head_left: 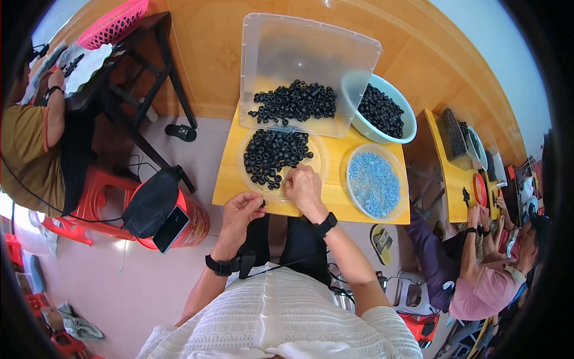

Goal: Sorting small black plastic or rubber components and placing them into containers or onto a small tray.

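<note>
My left hand [239,215] is at the table's near edge, thumb and fingertips pinched on a small black ring-shaped part [263,204]. To its right, my right hand [305,186] hovers over or rests on the near side of a shallow, clear round tray [323,158]. Its fingers are curled together, and whatever they might hold is hidden beneath them. Inside that tray lies a heap of black ring-shaped parts [274,149], just beyond both hands. A second clear round tray [353,200] further right contains many tiny light-blue pieces [375,182].
Behind the trays a clear plastic box [311,48] leans tilted, with more black parts inside. A pale-blue basin [409,119] of black parts stands beside it on the yellow table [227,173]. A phone [171,229] lies on a red bucket at left. Co-workers sit on both sides.
</note>
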The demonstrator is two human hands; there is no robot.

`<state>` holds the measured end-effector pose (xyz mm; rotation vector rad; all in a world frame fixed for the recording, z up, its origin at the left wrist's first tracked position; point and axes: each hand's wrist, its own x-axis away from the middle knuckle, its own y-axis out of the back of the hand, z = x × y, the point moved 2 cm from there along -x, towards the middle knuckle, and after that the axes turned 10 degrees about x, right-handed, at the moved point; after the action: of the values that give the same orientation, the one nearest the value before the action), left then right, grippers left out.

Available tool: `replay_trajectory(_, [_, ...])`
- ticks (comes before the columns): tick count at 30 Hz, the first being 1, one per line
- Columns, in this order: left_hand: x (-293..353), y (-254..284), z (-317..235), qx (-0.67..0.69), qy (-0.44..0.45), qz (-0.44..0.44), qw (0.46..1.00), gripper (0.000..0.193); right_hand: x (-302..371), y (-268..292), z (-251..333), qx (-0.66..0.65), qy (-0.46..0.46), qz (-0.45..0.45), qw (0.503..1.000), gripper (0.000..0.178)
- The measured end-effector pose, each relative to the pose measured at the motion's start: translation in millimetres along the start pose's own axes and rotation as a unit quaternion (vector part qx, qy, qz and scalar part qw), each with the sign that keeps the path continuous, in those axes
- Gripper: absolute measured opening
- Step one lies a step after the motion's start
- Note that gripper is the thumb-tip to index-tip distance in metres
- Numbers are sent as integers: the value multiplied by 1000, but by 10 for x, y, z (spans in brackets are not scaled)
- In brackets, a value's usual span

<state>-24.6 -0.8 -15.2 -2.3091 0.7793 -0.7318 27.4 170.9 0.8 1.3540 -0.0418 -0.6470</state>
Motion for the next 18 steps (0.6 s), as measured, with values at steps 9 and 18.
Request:
replay_trajectory(9, [16,96,6,3,-10,-9,1000,11,-38,169,-229,-92,-63,31,993,15])
replay_trajectory(18, [-3,64,9,-1,-2,-2,1000,11,-48,198,-197,-63,66,73,993,17])
